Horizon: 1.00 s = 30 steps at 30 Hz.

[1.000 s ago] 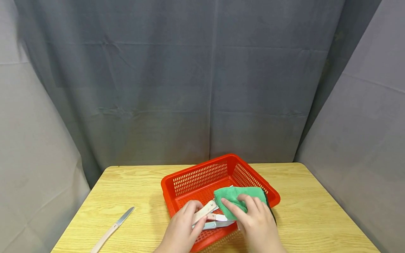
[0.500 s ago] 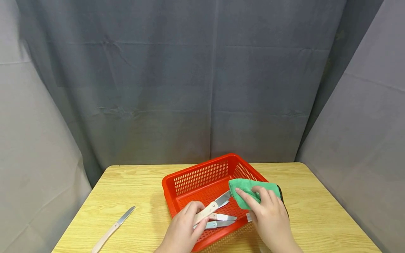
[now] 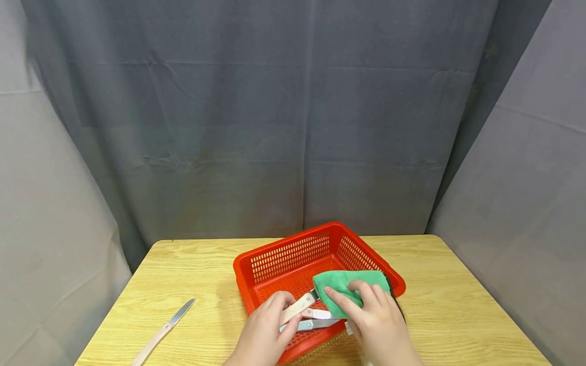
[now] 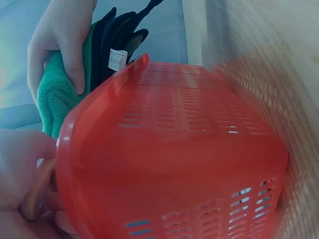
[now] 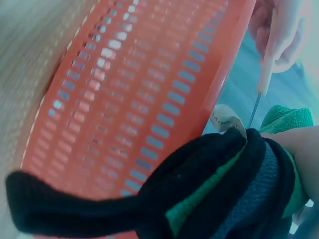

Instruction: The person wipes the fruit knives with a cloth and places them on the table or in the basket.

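My left hand (image 3: pixel 265 325) grips the pale handle of a knife (image 3: pixel 297 308) above the red basket's near side. Its blade runs under a folded green cloth (image 3: pixel 341 284), so most of the blade is hidden in the head view. With thumb and fingers my right hand (image 3: pixel 377 320) pinches that cloth around the blade. In the right wrist view a bit of bare blade shows between the handle (image 5: pixel 267 74) and the cloth's dark edging (image 5: pixel 199 169). Below the hands, a pale-handled knife (image 3: pixel 320 314) and a blue-grey-handled knife (image 3: pixel 316 324) lie in the basket (image 3: pixel 284 253).
Another knife (image 3: pixel 157 335) with a pale handle lies on the wooden table (image 3: pixel 220 284) to the left, blade pointing away. A white label (image 4: pixel 117 59) hangs from the cloth. Grey curtains (image 3: pixel 229 127) stand behind the table and at both sides.
My right hand slid the cloth right to the blade's tip, baring the blade, then came back left toward the handle, covering it again. The left hand has stayed nearly still with the knife.
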Available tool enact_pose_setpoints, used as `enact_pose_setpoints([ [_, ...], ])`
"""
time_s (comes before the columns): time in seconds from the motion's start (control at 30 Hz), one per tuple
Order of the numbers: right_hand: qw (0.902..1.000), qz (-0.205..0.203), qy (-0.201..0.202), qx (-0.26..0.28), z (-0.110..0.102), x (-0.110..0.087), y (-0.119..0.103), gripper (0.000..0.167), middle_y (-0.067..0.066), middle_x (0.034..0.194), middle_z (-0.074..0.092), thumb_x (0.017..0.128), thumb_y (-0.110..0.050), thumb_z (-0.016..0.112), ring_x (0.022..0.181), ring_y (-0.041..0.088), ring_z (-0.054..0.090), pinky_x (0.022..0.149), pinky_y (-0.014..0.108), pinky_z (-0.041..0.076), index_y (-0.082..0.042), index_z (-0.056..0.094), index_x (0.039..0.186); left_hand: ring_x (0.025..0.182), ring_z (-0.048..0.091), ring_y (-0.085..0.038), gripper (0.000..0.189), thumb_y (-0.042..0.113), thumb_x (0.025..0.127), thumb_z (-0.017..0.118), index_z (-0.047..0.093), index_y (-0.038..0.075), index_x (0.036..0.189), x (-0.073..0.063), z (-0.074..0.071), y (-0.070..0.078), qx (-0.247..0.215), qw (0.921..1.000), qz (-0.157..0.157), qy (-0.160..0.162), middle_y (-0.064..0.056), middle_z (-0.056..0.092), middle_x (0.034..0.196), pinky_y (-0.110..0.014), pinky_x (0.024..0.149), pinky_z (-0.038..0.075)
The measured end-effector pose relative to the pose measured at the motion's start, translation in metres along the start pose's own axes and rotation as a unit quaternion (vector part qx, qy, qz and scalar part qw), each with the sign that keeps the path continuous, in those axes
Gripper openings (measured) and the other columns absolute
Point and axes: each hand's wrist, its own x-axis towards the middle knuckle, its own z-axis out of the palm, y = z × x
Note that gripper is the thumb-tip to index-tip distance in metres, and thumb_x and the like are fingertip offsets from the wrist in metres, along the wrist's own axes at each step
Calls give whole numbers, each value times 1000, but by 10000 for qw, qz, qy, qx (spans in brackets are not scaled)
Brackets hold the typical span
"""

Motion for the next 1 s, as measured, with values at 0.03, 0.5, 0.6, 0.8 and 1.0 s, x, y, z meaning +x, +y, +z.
enact_pose_setpoints([
  [0.03, 10000, -30, -40, 21, 1, 0, -2, 86, 7, 109, 62, 57, -6, 94, 91, 22, 57, 74, 42, 55, -35, 68, 133, 72, 47, -2, 25, 21, 91, 77, 61, 16, 110, 0, 0, 0, -22, 10000, -11, -26, 11, 59, 90, -22, 65, 44],
  [0.5, 9999, 128, -33, -19, 4, -2, -2, 88, 6, 109, 61, 54, -5, 96, 94, 22, 58, 73, 41, 56, -36, 68, 132, 73, 46, -1, 25, 19, 91, 77, 61, 17, 110, -2, -2, 3, -132, 9996, 226, 40, 11, 61, 91, -20, 65, 42],
  [0.6, 9996, 281, -76, -13, 3, -2, 1, 89, 8, 111, 61, 57, -3, 95, 96, 25, 58, 73, 41, 55, -36, 67, 134, 73, 46, -1, 26, 19, 91, 78, 61, 17, 110, -2, -3, 3, -137, 9994, 292, 78, 11, 61, 92, -20, 64, 42],
  [0.8, 9990, 416, 124, -63, 3, -3, 12, 82, 11, 111, 62, 61, 3, 90, 86, 24, 55, 68, 39, 51, -34, 69, 132, 72, 47, -1, 26, 19, 90, 78, 61, 17, 110, -3, -4, 2, -103, 9994, 312, 74, 10, 61, 90, -21, 64, 43],
  [1.0, 9981, 592, 41, -153, 3, -4, 20, 84, 13, 110, 61, 59, 4, 89, 86, 28, 56, 70, 43, 53, -32, 69, 132, 72, 47, -1, 27, 19, 89, 78, 61, 16, 109, -3, -4, 2, -94, 9994, 342, 40, 9, 61, 88, -20, 65, 43],
])
